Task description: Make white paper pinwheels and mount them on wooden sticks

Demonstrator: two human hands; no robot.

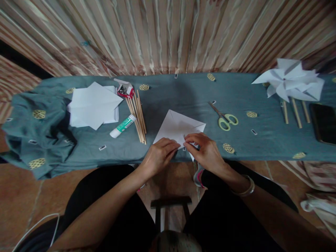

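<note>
Both hands are on the one white paper sheet [174, 126], right at the counter's [168, 92] near edge, between the wooden sticks [137, 117] and the scissors [224, 119]. The left hand [160, 154] is nearly closed, fingers bunched, gripping the sheet's near edge. And the right hand [205, 151] is narrow too, thumb and forefinger pinching the paper just beside the left fingertips; a corner pokes out below it, over the edge.

Over to the left, one small red-and-white box [129, 91], flap up, with shiny little metal pieces [122, 90] inside, too many and too small to count. One glue stick [123, 126], cap on, lies by the bundle of sticks, several of them, overlapping. Beyond it, a paper stack [90, 105].

Far right: overlapping paper pinwheels [292, 81], three stick ends showing beneath, and one phone [324, 123] just beside.
</note>
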